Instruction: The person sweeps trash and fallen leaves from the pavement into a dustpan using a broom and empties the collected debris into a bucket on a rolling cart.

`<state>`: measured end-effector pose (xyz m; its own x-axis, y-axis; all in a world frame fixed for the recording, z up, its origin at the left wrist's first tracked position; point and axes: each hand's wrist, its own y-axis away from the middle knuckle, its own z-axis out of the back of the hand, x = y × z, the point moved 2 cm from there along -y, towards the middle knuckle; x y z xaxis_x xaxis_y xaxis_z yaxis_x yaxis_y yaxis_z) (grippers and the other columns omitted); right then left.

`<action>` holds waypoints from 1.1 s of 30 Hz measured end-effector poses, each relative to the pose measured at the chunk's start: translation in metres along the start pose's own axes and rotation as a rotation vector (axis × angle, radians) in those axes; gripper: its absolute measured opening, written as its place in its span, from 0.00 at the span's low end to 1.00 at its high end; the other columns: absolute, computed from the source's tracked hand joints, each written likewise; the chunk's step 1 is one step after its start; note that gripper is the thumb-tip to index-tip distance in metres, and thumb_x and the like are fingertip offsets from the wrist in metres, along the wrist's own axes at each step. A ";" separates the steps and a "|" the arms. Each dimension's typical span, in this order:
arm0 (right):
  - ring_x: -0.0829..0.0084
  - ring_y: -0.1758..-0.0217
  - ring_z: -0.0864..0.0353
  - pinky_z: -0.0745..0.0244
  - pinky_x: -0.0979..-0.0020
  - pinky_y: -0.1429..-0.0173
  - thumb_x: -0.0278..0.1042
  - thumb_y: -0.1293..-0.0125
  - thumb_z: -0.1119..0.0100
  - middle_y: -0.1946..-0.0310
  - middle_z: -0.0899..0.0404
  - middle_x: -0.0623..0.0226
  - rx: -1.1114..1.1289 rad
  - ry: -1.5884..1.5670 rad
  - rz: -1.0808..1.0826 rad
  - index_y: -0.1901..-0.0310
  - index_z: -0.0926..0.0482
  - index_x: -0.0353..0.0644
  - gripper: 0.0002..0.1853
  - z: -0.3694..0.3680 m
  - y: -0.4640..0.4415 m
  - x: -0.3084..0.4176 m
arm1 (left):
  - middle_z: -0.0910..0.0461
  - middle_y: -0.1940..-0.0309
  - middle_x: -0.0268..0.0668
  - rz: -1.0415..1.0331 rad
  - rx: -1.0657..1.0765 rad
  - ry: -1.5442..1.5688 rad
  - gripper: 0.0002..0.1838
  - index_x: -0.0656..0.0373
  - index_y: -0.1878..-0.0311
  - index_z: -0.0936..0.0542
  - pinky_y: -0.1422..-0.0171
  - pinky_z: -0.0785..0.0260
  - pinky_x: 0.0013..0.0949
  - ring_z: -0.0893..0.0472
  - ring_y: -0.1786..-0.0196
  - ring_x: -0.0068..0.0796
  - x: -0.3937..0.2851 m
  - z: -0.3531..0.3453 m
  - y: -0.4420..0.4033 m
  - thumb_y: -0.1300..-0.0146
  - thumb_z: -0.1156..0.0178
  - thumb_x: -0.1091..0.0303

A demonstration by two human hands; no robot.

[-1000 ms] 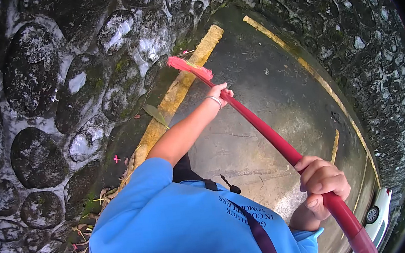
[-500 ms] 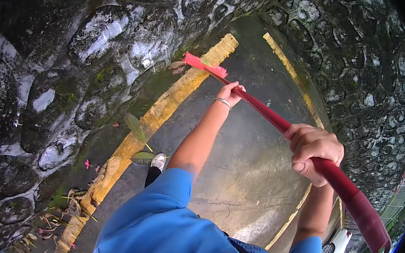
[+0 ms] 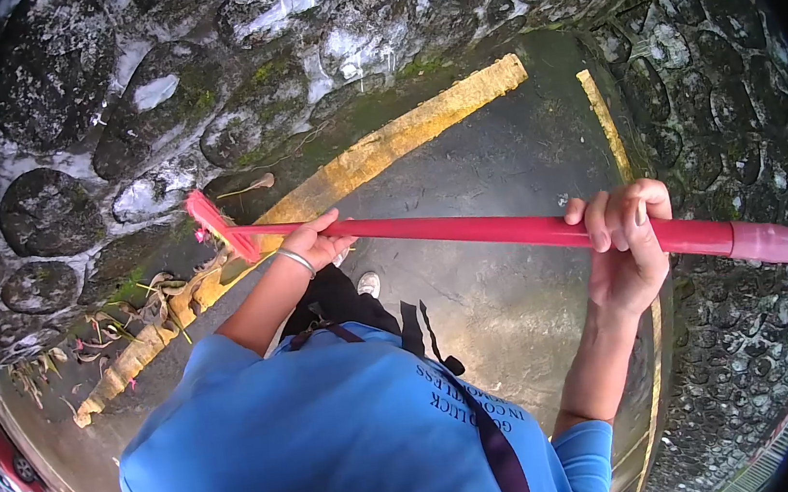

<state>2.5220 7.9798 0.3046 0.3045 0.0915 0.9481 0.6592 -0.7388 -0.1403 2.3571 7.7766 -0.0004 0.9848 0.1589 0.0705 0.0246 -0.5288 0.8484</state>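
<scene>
head view: my left hand (image 3: 314,245) wraps the slim neck (image 3: 268,229), my right hand (image 3: 628,231) the thick handle (image 3: 689,236) of the broom (image 3: 470,227), probably light, stiff, softer at the bristles (image 3: 206,212).

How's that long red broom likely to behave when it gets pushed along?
The handle is probably stiff, since it runs nearly straight between the left hand and right hand. The bristles look fine and thin, so they would likely flex. The smooth, rounded handle might slip or roll in a loose grip.
</scene>
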 end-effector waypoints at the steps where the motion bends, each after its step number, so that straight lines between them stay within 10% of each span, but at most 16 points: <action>1: 0.77 0.82 0.38 0.32 0.61 0.65 0.35 0.40 0.48 0.85 0.42 0.74 -0.021 0.012 0.017 0.64 0.32 0.40 0.08 0.003 0.012 -0.002 | 0.31 0.57 0.48 -0.008 -0.004 0.025 0.12 0.64 0.57 0.33 0.45 0.38 0.56 0.29 0.51 0.48 -0.001 0.011 0.007 0.44 0.46 0.75; 10: 0.80 0.83 0.41 0.43 0.74 0.69 0.40 0.47 0.41 0.86 0.42 0.76 0.120 0.052 0.497 0.66 0.30 0.34 0.17 -0.001 0.106 0.144 | 0.27 0.72 0.43 -0.166 0.433 0.318 0.04 0.65 0.68 0.32 0.52 0.29 0.46 0.24 0.64 0.38 0.081 0.003 0.028 0.44 0.48 0.76; 12: 0.71 0.78 0.29 0.28 0.60 0.69 0.58 0.43 0.51 0.80 0.33 0.70 0.689 0.164 0.498 0.51 0.35 0.41 0.29 -0.003 0.108 0.175 | 0.28 0.74 0.41 0.012 0.444 0.307 0.04 0.65 0.69 0.32 0.55 0.28 0.45 0.24 0.65 0.37 0.109 -0.019 0.021 0.45 0.47 0.76; 18: 0.79 0.79 0.36 0.37 0.71 0.64 0.39 0.40 0.49 0.83 0.40 0.76 0.634 0.459 0.337 0.58 0.29 0.40 0.13 -0.104 0.118 0.098 | 0.27 0.77 0.36 0.075 0.213 0.253 0.04 0.60 0.71 0.32 0.64 0.26 0.40 0.24 0.72 0.32 0.127 -0.009 -0.066 0.46 0.46 0.74; 26: 0.76 0.78 0.38 0.33 0.66 0.61 0.32 0.38 0.52 0.84 0.43 0.73 0.521 0.327 0.207 0.65 0.30 0.39 0.06 -0.245 0.080 0.029 | 0.26 0.66 0.44 0.030 0.124 0.321 0.07 0.65 0.66 0.32 0.58 0.25 0.42 0.22 0.63 0.42 -0.035 0.110 -0.016 0.44 0.48 0.71; 33: 0.74 0.75 0.35 0.30 0.61 0.57 0.31 0.39 0.49 0.82 0.39 0.71 0.560 0.126 0.036 0.70 0.30 0.36 0.07 -0.420 0.090 -0.099 | 0.28 0.67 0.44 -0.464 -0.110 0.492 0.07 0.64 0.66 0.32 0.58 0.27 0.49 0.24 0.63 0.44 -0.219 0.338 0.106 0.46 0.46 0.72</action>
<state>2.2623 7.6238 0.3183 0.2717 -0.0323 0.9619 0.9240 -0.2707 -0.2701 2.2018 7.4040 -0.1027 0.6835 0.7223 -0.1052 0.3816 -0.2308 0.8950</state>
